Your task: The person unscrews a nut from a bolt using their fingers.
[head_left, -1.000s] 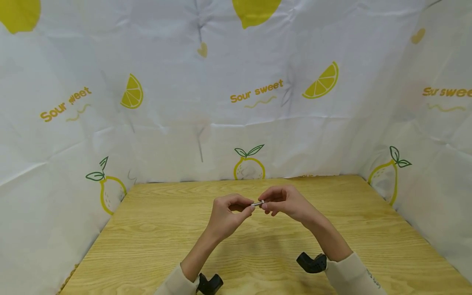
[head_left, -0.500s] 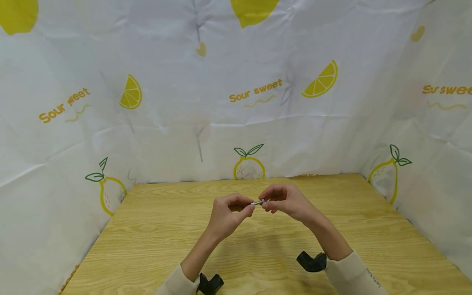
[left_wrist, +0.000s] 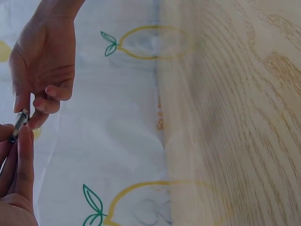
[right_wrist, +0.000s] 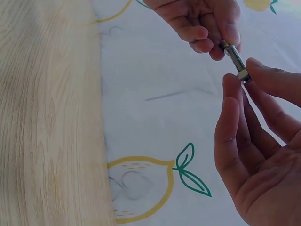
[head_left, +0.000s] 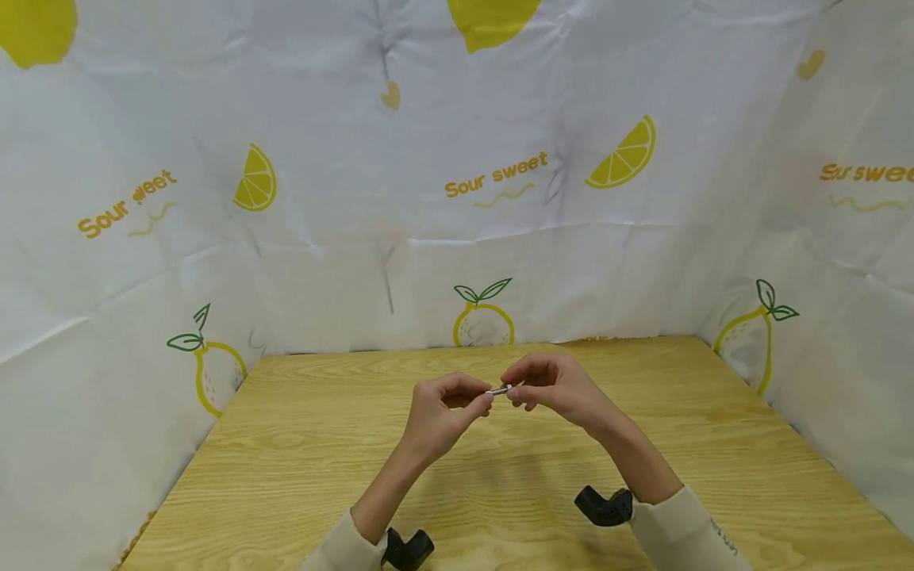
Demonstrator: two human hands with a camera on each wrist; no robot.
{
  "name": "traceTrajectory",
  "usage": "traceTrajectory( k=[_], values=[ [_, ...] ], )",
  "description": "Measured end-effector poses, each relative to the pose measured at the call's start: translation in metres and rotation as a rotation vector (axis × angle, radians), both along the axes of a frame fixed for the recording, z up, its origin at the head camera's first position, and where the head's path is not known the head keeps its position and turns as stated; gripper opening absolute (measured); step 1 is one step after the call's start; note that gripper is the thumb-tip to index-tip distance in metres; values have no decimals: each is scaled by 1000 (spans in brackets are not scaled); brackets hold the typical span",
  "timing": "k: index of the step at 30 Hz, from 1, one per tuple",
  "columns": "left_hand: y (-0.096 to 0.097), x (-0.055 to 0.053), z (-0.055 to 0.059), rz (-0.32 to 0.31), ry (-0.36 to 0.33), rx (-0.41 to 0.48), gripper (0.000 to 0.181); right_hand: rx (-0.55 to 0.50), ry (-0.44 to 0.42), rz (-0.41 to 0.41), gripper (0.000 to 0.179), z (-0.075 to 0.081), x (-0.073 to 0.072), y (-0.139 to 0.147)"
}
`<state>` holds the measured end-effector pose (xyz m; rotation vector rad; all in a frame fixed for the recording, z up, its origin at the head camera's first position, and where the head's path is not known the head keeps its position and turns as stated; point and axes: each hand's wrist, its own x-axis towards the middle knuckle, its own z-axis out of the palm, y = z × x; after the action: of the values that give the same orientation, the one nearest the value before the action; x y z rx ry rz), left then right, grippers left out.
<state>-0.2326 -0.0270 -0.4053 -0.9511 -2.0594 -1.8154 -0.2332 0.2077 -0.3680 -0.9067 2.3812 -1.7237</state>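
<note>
Between the two hands, above the table, a small silver threaded bolt (head_left: 498, 390) is held nearly level. The left hand (head_left: 437, 420) pinches its left end between thumb and fingertips. At the other end sits a hex nut (right_wrist: 242, 74), which the thumb and fingertips of the right hand (head_left: 564, 394) pinch. In the right wrist view the thread shows bare between the nut and the left hand's fingers (right_wrist: 230, 33). The left wrist view has the bolt at its left edge, partly covered by fingers.
A wood-grain table (head_left: 321, 468) lies under the hands. White cloth (head_left: 321, 277) printed with lemons hangs at the back and both sides. Black wrist-worn devices, one by the left sleeve (head_left: 407, 549) and one by the right (head_left: 603, 506), sit over the table.
The right fingertips have shifted slightly around the nut, and the right hand has risen a touch. The left hand keeps its pinch on the bolt in nearly the same place.
</note>
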Motion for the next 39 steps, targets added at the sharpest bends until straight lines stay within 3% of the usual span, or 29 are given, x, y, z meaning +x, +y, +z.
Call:
traceTrajectory(
  k=[7, 13, 24, 39],
  values=[
    [-1, 0, -1, -2, 12, -2, 8, 49, -59, 22, 28, 4, 0, 2],
    [-1, 2, -1, 0, 12, -5, 10, 50, -37, -6, 29, 5, 0, 0],
    [0, 2, 0, 0, 8, -11, 10, 35, -81, 29, 32, 4, 0, 3],
    [0, 2, -1, 0, -17, -24, 8, 21, -68, -55, 28, 6, 3, 4]
  ],
)
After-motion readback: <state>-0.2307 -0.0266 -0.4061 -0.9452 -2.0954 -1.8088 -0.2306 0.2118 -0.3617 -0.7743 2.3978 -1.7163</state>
